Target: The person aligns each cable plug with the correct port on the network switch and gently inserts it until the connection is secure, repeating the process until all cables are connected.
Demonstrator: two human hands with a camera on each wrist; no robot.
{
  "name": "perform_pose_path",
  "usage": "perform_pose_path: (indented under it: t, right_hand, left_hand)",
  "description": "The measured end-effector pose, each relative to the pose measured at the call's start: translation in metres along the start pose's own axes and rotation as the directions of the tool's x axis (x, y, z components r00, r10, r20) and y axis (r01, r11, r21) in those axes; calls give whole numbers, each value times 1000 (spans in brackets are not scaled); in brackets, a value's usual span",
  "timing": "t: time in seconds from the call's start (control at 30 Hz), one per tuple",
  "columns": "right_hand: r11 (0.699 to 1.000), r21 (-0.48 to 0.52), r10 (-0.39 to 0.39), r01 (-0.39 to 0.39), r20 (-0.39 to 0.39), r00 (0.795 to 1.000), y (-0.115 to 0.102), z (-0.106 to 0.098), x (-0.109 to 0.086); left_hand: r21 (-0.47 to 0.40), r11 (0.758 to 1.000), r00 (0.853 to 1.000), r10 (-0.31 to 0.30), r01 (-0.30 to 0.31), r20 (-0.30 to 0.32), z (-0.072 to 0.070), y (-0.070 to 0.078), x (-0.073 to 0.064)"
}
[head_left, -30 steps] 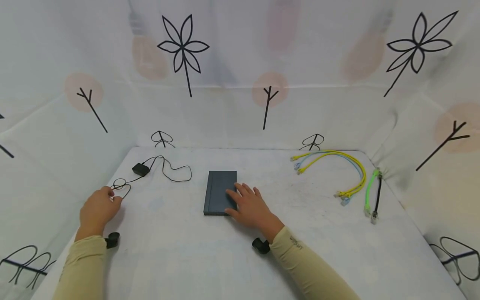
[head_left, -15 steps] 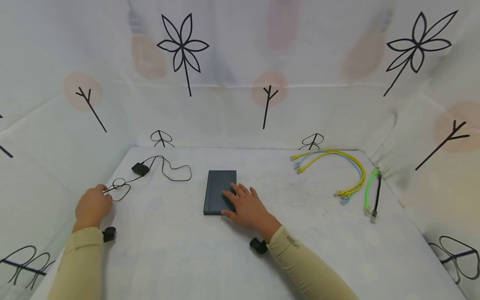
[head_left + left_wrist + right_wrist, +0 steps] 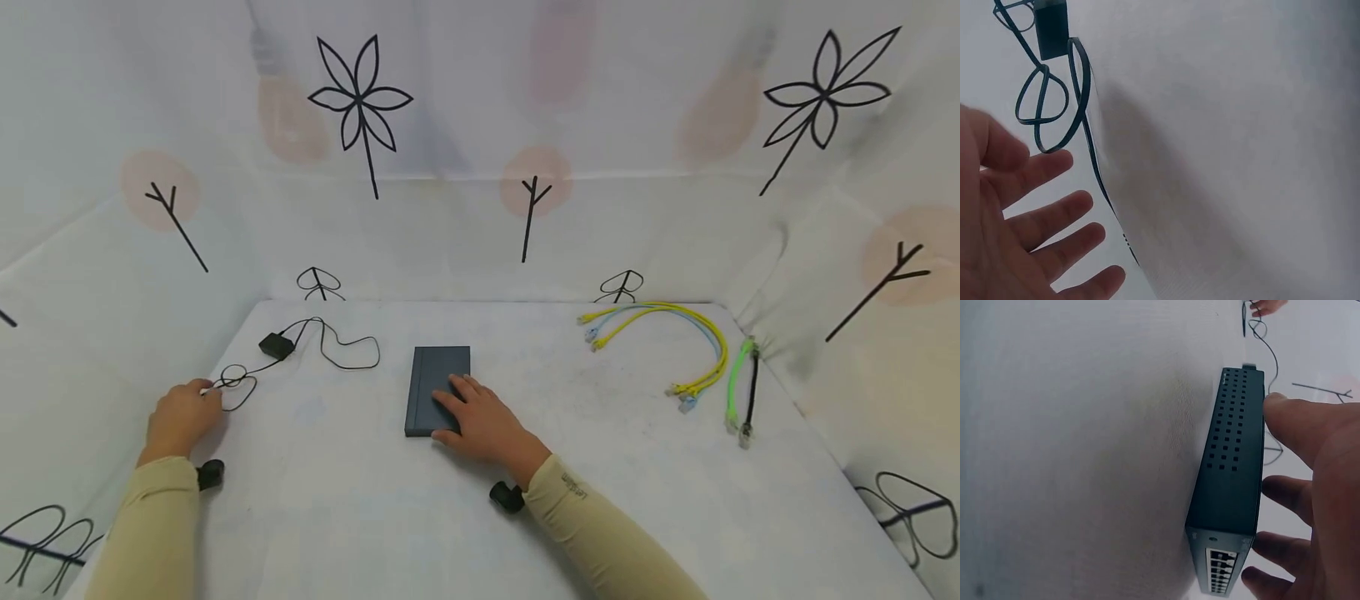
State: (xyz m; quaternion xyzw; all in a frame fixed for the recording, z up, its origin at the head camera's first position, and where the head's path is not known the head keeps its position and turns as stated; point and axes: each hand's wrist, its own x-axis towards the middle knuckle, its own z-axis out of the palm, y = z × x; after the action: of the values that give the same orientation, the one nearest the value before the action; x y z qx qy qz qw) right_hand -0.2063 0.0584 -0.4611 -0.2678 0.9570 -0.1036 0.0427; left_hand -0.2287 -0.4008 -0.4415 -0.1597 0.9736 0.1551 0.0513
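A dark blue-grey network switch point(image 3: 429, 387) lies flat on the white table near its middle. In the right wrist view its perforated side and a row of ports point(image 3: 1220, 575) show. My right hand point(image 3: 483, 423) rests on the right part of its top, fingers spread. At the table's left edge my left hand point(image 3: 183, 417) is beside the loops of a thin black cable point(image 3: 243, 375), which joins a black power adapter point(image 3: 277, 346). The left wrist view shows the left hand's fingers point(image 3: 1066, 206) extended, with the cable running past their tips.
Yellow and light blue network cables point(image 3: 720, 346) lie curved at the back right. Beside them are a short green cable point(image 3: 734, 383) and a short black cable point(image 3: 752, 387). White cloth walls point(image 3: 450, 233) with printed plants enclose the back and sides.
My left hand has moved left from the cable loops toward the table's edge. The right hand has slid a little left over the switch, which stays in place.
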Motion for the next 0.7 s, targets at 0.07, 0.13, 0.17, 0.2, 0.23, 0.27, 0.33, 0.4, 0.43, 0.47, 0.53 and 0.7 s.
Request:
perform_pose_path:
  t: [0.07,0.13,0.17,0.2,0.23,0.27,0.33,0.4,0.43,0.47,0.53,0.7]
  right_hand:
    - [1000,-9,-1,1,-1,1000,-2,1,2]
    - [1000,-23,0,0,-2,1000,-4,1,3]
    - [1000,-28,2,-2,1,1000,-5,1,4]
    - [999,-34,2,-2,4,1000,-6,1,5]
    - [999,-41,1,-1,7,1000,-8,1,6]
    - [999,-44,-1,1,11,1000,-9,0,7]
    - [999,-52,-6,7,18,1000,-12,0,9]
    - [998,-62,-11,12,27,1000,-15,0,11]
    - [998,-65,-14,16,31,999,-17,0,12]
    - [997,-70,-16,18,35,999,-18,0,13]
    - [997,-78,-17,20,45,999,-21,0,13]
    - [996,-90,-13,19,57,998,-24,1,14]
  left_hand:
    - [-6,1000,1000,12,-12,19,-1,-1,1]
    - [8,999,998,40,-40,41,-2,-2,2]
    - [15,998,997,54,-55,58,-3,-3,3]
    - [21,998,995,61,-63,74,-3,-4,4]
    - [28,997,994,66,-69,90,-3,-6,4]
    - [35,997,993,65,-69,102,-3,-7,5]
    - [48,997,991,47,-53,122,-3,-10,7]
    - [56,998,990,27,-35,136,-2,-13,9]
    - [61,998,990,20,-28,140,-2,-14,9]
    - [64,998,989,4,-14,145,-3,-15,9]
    - [72,997,990,-6,-4,142,-5,-15,7]
    - [109,994,994,-19,8,106,-14,-12,-4]
